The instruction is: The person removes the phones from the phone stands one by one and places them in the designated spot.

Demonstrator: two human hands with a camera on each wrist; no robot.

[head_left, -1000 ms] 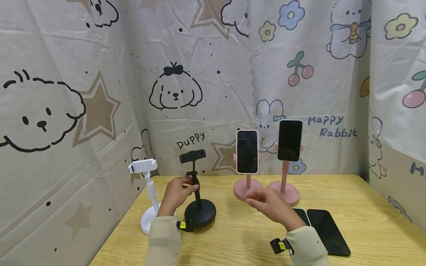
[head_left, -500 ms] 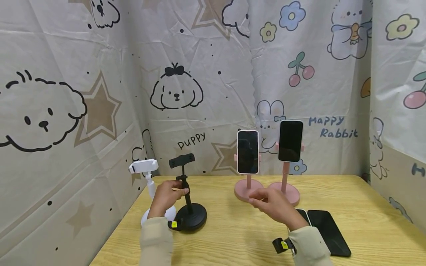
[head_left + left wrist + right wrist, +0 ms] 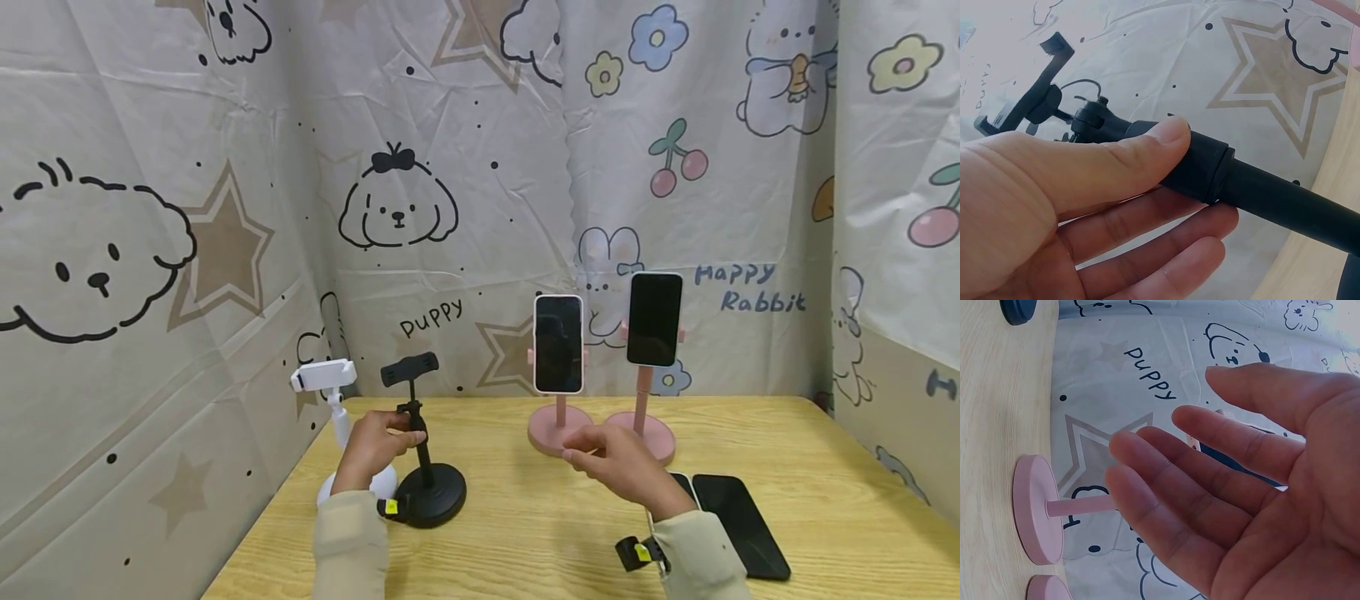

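My left hand (image 3: 371, 450) pinches the upper post of a black phone stand (image 3: 431, 497) between thumb and fingers. In the left wrist view, the thumb lies over the collar of the stand's post (image 3: 1285, 194), and the stand's clamp holds no phone. Just left of it is a white phone stand (image 3: 324, 375), its base partly hidden by my hand. My right hand (image 3: 618, 462) hovers in front of two pink phone stands (image 3: 551, 429), fingers loosely bent and holding nothing. Each pink stand bears an upright phone, one on the left (image 3: 558, 343) and one on the right (image 3: 655, 319).
A black phone (image 3: 738, 525) lies flat on the wooden table (image 3: 517, 517) at the right. Beside it a second phone (image 3: 682, 481) is mostly covered by my right arm. Printed curtains (image 3: 465, 250) surround the table at the back and sides.
My left hand has shifted the black stand leftward, closer to the white stand, and it sits slightly lower than half a second ago. The right hand has stayed nearly still.
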